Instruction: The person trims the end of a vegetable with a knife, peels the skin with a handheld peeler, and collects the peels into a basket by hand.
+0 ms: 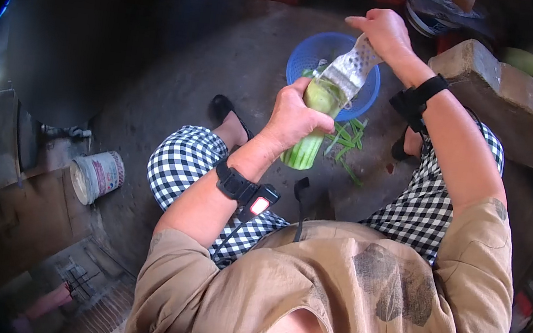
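My left hand [296, 118] is wrapped round the middle of a long pale green gourd [303, 152], held tilted in front of me. Its lower end shows light, ridged, peeled flesh. In my right hand [385, 36] is the handle of a flat metal grater [353, 64] with holes in it, its blade lying against the gourd's upper end. Pale shreds show where the two touch. Beneath both hands, on the floor, stands a blue plastic basket [298, 60] with some pale and green scraps inside. My right fingers partly hide the grater's handle.
Green peel strips [347, 140] lie on the dark floor between my feet. A stone-like ledge [490, 77] at the right bears another green fruit or gourd [525, 62]. At the left a white bucket [97, 176] lies tilted. A black cable [302, 201] hangs near my lap.
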Demonstrator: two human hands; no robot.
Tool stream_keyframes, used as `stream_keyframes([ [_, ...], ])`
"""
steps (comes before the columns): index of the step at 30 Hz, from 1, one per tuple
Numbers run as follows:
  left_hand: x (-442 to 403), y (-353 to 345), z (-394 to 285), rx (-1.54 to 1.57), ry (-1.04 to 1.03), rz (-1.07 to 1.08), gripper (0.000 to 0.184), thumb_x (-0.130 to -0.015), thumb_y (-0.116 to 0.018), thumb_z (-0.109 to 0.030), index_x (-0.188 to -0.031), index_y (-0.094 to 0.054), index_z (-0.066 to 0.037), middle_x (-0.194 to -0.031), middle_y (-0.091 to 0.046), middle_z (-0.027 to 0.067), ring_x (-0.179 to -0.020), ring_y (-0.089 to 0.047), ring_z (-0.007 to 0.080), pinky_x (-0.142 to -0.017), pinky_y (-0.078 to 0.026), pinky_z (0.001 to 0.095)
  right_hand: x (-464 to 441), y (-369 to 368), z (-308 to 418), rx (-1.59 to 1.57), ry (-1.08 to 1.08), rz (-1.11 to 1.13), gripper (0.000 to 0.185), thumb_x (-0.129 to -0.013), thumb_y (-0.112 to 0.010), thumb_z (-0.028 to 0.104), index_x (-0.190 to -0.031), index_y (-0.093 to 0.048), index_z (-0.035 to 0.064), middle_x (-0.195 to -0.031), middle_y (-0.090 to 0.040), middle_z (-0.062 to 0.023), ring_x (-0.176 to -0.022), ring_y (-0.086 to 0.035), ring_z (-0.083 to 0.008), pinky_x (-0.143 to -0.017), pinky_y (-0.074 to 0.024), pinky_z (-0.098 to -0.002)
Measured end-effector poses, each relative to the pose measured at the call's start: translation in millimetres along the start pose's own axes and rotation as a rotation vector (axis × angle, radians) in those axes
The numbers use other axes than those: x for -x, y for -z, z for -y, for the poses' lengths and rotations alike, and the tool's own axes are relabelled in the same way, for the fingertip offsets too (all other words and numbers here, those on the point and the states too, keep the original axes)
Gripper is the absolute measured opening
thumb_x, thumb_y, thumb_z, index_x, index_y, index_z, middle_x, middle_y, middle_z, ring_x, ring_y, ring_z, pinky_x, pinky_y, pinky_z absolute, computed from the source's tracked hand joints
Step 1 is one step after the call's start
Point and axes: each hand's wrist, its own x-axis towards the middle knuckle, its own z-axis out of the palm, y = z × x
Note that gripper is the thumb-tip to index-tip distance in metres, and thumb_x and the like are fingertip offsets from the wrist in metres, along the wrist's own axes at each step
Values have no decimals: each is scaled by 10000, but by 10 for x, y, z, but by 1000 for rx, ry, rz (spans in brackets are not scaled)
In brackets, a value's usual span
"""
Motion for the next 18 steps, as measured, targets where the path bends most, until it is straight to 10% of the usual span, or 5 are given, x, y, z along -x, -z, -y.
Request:
stream_keyframes([
  [18,-8,58,-18,342,44,164,596,-539,-772,-49,-1108,-609,14,-930,-652,83,-801,-637,186,-779,-548,327,-242,80,-388,56,-173,-18,400,-798,-717,454,-822,-737,55,-844,-713,-125,-806,-701,-275,-732,-517,-402],
])
